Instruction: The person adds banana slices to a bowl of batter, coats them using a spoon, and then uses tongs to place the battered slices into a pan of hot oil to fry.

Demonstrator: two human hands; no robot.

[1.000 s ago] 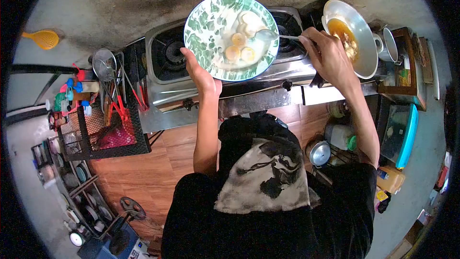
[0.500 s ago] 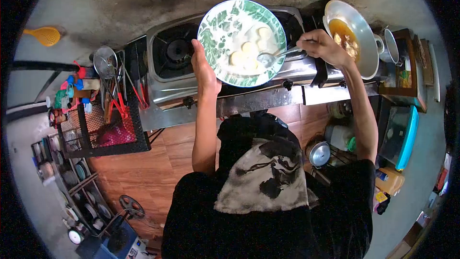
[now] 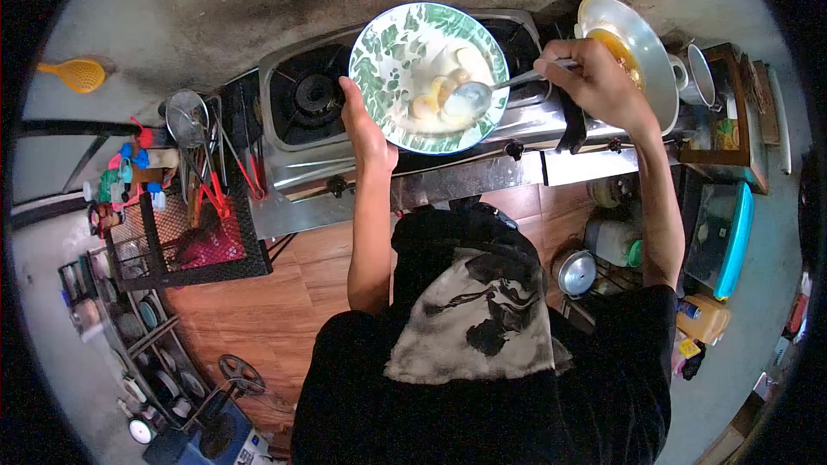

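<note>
My left hand (image 3: 363, 127) grips the near-left rim of a green-and-white patterned plate (image 3: 388, 43) and holds it tilted over the steel gas stove (image 3: 301, 151). Several pale round food pieces (image 3: 435, 86) lie in whitish liquid on the plate. My right hand (image 3: 594, 77) holds a metal spoon (image 3: 482, 95) by its handle; the spoon's bowl rests among the pieces at the plate's lower right. Just beyond my right hand sits a metal pan (image 3: 650, 52) with orange liquid in it.
A metal mug (image 3: 699, 79) and a wooden box (image 3: 732, 133) stand right of the pan. A black wire rack (image 3: 185, 232) with utensils and a strainer (image 3: 188, 116) is left of the stove. An orange skimmer (image 3: 76, 74) hangs on the wall. Pots and containers fill the floor shelves.
The plate moved a little right and then slightly back left. The spoon dropped from the plate's right rim to its lower right among the food. My right hand rose toward the pan.
</note>
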